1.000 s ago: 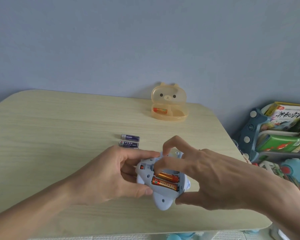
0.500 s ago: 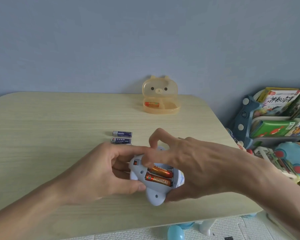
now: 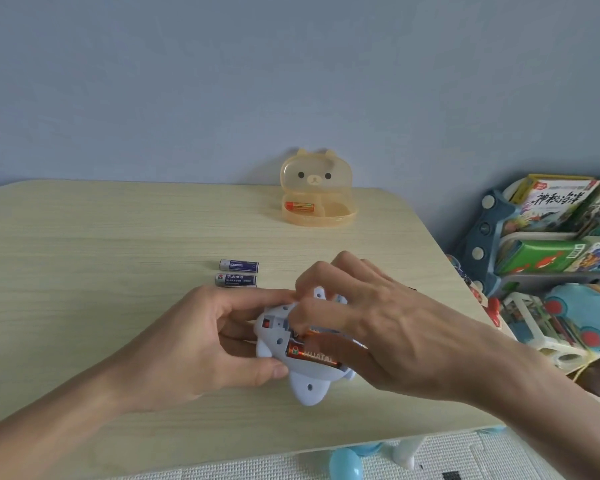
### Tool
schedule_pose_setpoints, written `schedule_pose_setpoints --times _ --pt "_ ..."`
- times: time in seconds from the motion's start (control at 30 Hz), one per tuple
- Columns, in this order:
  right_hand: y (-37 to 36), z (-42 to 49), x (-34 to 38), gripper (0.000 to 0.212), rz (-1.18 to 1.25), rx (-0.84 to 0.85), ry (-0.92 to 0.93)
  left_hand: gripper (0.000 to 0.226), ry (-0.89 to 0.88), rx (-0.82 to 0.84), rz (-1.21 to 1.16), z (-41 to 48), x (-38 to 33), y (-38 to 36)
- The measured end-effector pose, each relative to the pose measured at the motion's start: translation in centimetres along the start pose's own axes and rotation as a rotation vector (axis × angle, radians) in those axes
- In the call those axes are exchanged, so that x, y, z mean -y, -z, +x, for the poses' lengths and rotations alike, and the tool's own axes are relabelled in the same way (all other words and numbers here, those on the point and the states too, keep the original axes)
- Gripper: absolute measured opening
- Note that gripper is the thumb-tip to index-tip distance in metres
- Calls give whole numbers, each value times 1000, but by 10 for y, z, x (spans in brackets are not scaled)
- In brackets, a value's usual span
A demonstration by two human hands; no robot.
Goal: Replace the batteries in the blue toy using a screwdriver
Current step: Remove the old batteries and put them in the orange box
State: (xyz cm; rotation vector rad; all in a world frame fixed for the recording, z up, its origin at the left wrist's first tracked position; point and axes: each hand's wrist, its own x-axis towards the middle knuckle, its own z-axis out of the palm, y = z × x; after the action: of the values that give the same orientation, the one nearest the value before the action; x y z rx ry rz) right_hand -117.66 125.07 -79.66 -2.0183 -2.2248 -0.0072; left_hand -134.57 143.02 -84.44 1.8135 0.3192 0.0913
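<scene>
Both hands hold the blue toy (image 3: 307, 384) just above the near part of the surface (image 3: 101, 254), underside up, with the battery bay (image 3: 288, 341) uncovered. The left hand (image 3: 194, 344) grips the toy's left end, fingers (image 3: 257, 297) curled round the far side and thumb on the near side. The right hand (image 3: 388, 327) clasps the right end. Change over the last second: the right fingers (image 3: 312, 306), then arched higher with both cells in plain sight, are now curled lower over the bay. They cover most of the far orange battery (image 3: 309, 333). The near orange battery (image 3: 310, 355) lies in its slot, label up, its right end under the right thumb. Whether the fingertip presses the far cell or pinches it, I cannot tell. Two purple batteries (image 3: 238, 272) lie side by side on the surface just beyond the toy to the left, in the same spot as before. At the far edge the orange bear case (image 3: 319, 220) stands open and holds one more orange battery (image 3: 299, 206). Judgement: the purple pair are the spent cells and the orange ones are replacements from the case. On that reading the step in hand is seating the second new cell. The swap is then nearly done. The cover and its screw remain to be fitted. No screwdriver or cover is in view.
</scene>
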Motion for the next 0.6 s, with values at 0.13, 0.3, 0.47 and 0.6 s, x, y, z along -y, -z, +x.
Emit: schedule_pose_setpoints --times 0.13,0.3,0.47,0.6 --pt "-2 1 0 14 6 -51 6 69 1 -11 4 0 1 -1" --pt "-4 -1 0 14 83 -106 11 70 -6 -14 14 1 1 -1" --pt "-6 -4 1 17 157 -160 -129 68 -21 -40 -10 1 4 -3" --pt "-9 -6 -2 11 343 -251 -231 71 -19 -62 -50 1 9 -3"
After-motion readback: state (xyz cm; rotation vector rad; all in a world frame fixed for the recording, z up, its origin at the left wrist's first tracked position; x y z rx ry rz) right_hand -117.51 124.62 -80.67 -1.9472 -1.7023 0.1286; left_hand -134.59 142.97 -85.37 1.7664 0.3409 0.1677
